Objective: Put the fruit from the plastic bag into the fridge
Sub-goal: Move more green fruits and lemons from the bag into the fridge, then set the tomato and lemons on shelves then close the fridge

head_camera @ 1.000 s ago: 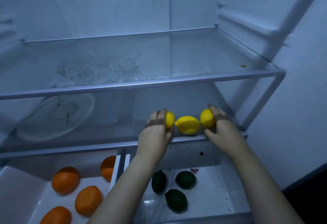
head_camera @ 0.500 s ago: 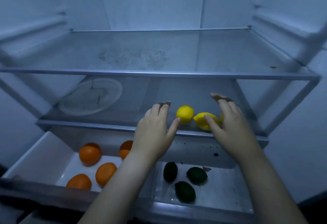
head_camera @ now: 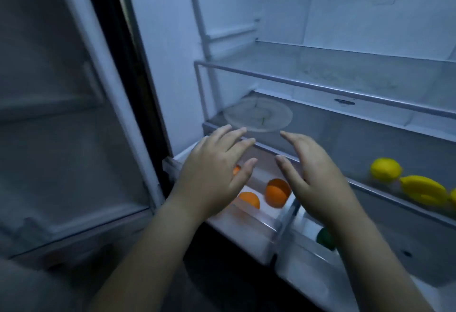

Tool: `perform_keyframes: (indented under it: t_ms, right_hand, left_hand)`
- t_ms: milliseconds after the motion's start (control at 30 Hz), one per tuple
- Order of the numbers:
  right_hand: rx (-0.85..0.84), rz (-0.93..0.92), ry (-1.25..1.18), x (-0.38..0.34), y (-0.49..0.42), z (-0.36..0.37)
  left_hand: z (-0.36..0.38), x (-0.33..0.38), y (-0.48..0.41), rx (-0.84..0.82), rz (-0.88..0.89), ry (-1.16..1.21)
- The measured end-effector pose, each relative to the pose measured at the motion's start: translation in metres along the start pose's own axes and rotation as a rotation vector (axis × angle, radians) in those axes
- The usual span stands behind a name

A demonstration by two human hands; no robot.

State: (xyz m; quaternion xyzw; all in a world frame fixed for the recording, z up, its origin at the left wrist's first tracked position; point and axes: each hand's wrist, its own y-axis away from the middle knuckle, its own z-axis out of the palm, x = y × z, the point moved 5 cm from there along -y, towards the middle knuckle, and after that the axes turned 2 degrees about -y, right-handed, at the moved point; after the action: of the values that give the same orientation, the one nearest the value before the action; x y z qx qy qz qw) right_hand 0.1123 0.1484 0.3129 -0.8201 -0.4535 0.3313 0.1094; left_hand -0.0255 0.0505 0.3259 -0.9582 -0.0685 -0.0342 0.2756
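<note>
Far left of the hands: fridge door [head_camera: 61, 114], swung open, smeared by camera motion.

Left hand [head_camera: 214, 176]: empty, fingers straight and spread, palm down, hovering over the left drawer [head_camera: 246, 232]. Touching nothing.

Just below and between the hands: two oranges [head_camera: 277, 192] in that drawer, plus a sliver of a third showing through the left fingers.

Just beyond the fingertips: clear plate [head_camera: 259, 114] on the middle shelf [head_camera: 365, 187], untouched.

Right hand [head_camera: 318, 178]: empty too, fingers straight and held loosely together, palm turned inward, near the left hand but apart from it.

Under the right forearm: one dark green fruit [head_camera: 325, 239] in the right drawer [head_camera: 308, 262], mostly hidden.

Well to the right of the hands: three lemons [head_camera: 386, 169] along the front of the middle shelf, the third cut off by the frame edge.

Change over the last second: lemons first at the fingertips of both hands, then released on the shelf; now both hands pulled back and moved left, clear of the lemons, with the view swung toward the door side.

Meaning for the task, as a judgement: lemon batch stowed and at rest, nothing in transit. Plastic bag not in view, so remaining fruit count impossible to tell. Probable next step: return to the bag for more, or close up if none left.
</note>
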Motion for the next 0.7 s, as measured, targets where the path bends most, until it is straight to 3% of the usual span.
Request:
perform_keyframes:
  t_ms: [333,700]
  right_hand:
    - [-0.118,-0.306,-0.137,-0.232,0.001,0.112]
    - [-0.464,-0.627,-0.412,-0.533,0.08,0.27]
  left_hand:
    - [-0.143,-0.138,0.186,0.062,-0.402,-0.205]
    - [-0.316,-0.26,0.474,0.063,-0.922,-0.556]
